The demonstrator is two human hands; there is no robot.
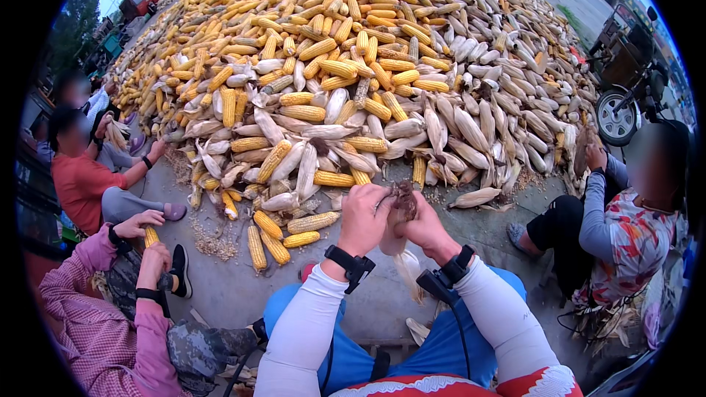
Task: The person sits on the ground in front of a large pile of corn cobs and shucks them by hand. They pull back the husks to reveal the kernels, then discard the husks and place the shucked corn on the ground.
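Between my two hands is an unhusked corn cob [392, 231] in its pale husk, with dark brown silk at its top end. My left hand [362, 218] grips the silk end from the left, and my right hand [427, 227] closes on the husk from the right. A loose strip of husk [410, 273] hangs below them. Ahead lies a large heap of corn, with bare yellow cobs [339, 69] mostly at the centre and left and cobs in dry husks [471, 127] mostly at the right. Several bare cobs [276, 246] lie on the ground left of my hands.
At the lower left a person in a checked shirt [91, 314] holds a yellow cob [151, 236]. Beyond sits a person in red [83, 187]. Another person in a floral top [634, 237] sits at the right, near a parked three-wheeler [623, 94]. Loose kernels [215, 242] lie on the concrete.
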